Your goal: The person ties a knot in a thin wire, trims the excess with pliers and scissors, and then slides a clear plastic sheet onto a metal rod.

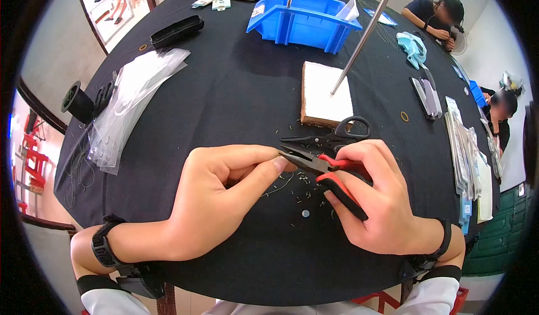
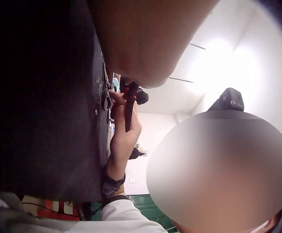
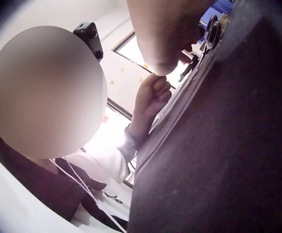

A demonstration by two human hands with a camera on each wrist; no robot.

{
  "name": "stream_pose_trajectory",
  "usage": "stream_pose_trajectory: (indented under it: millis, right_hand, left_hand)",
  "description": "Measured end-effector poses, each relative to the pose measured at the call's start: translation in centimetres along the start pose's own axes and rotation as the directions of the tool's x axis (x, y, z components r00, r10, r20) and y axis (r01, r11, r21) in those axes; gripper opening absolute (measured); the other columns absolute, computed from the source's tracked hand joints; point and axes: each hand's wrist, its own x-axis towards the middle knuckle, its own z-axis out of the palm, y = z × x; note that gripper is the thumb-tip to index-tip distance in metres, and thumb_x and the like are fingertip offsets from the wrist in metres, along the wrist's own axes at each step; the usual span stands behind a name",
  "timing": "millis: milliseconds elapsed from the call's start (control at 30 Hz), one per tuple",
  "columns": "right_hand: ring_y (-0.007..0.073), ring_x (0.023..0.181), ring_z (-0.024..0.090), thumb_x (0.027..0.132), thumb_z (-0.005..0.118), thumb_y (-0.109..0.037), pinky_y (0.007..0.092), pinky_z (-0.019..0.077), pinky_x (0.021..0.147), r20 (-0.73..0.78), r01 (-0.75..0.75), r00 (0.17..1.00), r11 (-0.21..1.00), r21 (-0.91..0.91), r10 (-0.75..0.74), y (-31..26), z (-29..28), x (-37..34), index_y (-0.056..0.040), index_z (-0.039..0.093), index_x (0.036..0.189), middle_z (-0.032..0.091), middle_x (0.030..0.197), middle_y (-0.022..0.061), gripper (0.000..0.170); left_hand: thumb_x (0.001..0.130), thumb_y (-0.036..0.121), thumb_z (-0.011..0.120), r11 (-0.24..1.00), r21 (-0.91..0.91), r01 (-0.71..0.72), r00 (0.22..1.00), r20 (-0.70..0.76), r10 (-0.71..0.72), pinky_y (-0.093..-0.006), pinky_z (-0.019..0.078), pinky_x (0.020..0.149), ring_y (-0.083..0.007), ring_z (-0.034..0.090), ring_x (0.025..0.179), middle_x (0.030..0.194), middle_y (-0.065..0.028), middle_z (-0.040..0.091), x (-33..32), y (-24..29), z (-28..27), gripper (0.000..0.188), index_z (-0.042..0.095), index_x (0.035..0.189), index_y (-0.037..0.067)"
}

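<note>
My right hand (image 1: 382, 202) grips pliers (image 1: 343, 196) with red and black handles, their narrow jaws pointing left. My left hand (image 1: 216, 197) pinches thumb against forefinger right at the plier tips. The fingers mostly hide what they hold; a thin line (image 1: 278, 190) trails below them over the black cloth. Just beyond the pliers lie black-handled scissors (image 1: 331, 141). Small clippings (image 1: 307, 193) and a small pale disc (image 1: 305, 214) are scattered beneath the hands. In the left wrist view, the right hand (image 2: 126, 138) shows around the pliers.
A white-topped block (image 1: 325, 93) with an upright metal rod (image 1: 365, 31) stands ahead, a blue bin (image 1: 306, 26) behind it. Clear plastic sleeves (image 1: 137, 99) and a black spool (image 1: 77, 103) lie left. A stapler (image 1: 426, 96) and packets (image 1: 463, 152) lie right. Other people sit farther off.
</note>
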Motion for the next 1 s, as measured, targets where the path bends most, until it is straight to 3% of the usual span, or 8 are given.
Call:
stream_pose_trajectory:
  millis: [200,300,467,667,900,1000]
  right_hand:
    - [0.027,0.076,0.054,0.067,0.07,-0.006,0.033,0.0458,0.062,-0.014,0.017,1.0,1.0,0.009,-0.017,0.0,0.0,-0.1,0.0024,0.062,0.086,0.05,0.09,0.0133,0.022]
    - [0.0237,0.067,0.055,0.07,0.072,-0.009,0.0306,0.0459,0.056,-0.032,0.005,0.999,0.998,0.067,-0.003,0.2,0.4,-0.2,0.0023,0.061,0.084,0.051,0.085,0.0116,0.021]
    - [0.0206,0.057,0.054,0.072,0.075,-0.014,0.0302,0.0449,0.05,-0.111,0.078,0.992,0.99,0.119,-0.065,0.5,0.4,0.1,-0.0003,0.06,0.079,0.052,0.073,0.0079,0.021]
    - [0.0197,0.052,0.052,0.073,0.076,-0.018,0.0299,0.043,0.047,-0.124,0.009,0.992,0.982,0.19,0.015,0.5,0.1,0.1,-0.0037,0.055,0.071,0.051,0.069,0.0063,0.025]
    - [0.0194,0.051,0.052,0.072,0.073,-0.013,0.0292,0.0423,0.045,-0.13,0.056,0.991,0.993,0.102,-0.043,0.8,0.2,-0.1,-0.0055,0.057,0.073,0.05,0.069,0.0061,0.018]
    - [0.019,0.052,0.052,0.072,0.073,-0.012,0.0291,0.0423,0.044,-0.108,0.061,0.993,0.995,0.081,-0.052,1.1,0.1,0.0,-0.0063,0.057,0.074,0.051,0.07,0.0059,0.017]
  left_hand:
    - [0.089,0.006,0.059,0.998,0.061,0.0,1.0,0.002,0.0,-0.0174,0.0272,0.048,0.0008,0.038,0.059,0.068,0.0039,0.057,0.0,0.0,0.0,0.016,0.067,0.097,-0.005]
    - [0.09,0.01,0.057,0.995,0.078,-0.056,0.998,-0.026,0.058,-0.0185,0.0221,0.045,0.0017,0.035,0.053,0.061,0.0065,0.051,0.2,-0.8,0.2,0.018,0.069,0.095,-0.003]
    - [0.09,0.01,0.057,0.99,0.118,-0.073,0.997,0.024,0.071,-0.0179,0.0272,0.048,0.0005,0.039,0.057,0.068,0.0029,0.058,0.1,-0.7,0.2,0.018,0.069,0.092,-0.003]
    - [0.091,0.011,0.056,0.983,0.172,-0.063,0.997,0.065,0.053,-0.0181,0.0286,0.049,-0.0002,0.04,0.057,0.066,0.0027,0.057,-0.1,-0.3,0.1,0.019,0.067,0.088,-0.004]
    - [0.093,0.015,0.054,0.98,0.196,-0.038,0.994,0.112,0.016,-0.0198,0.0223,0.045,-0.0002,0.032,0.051,0.056,0.0071,0.043,-0.2,0.2,0.0,0.022,0.066,0.086,-0.003]
    - [0.093,0.016,0.055,0.981,0.188,-0.045,0.993,0.119,0.023,-0.019,0.0225,0.046,0.0004,0.034,0.051,0.056,0.0065,0.045,-0.1,-0.2,0.0,0.022,0.067,0.086,-0.002]
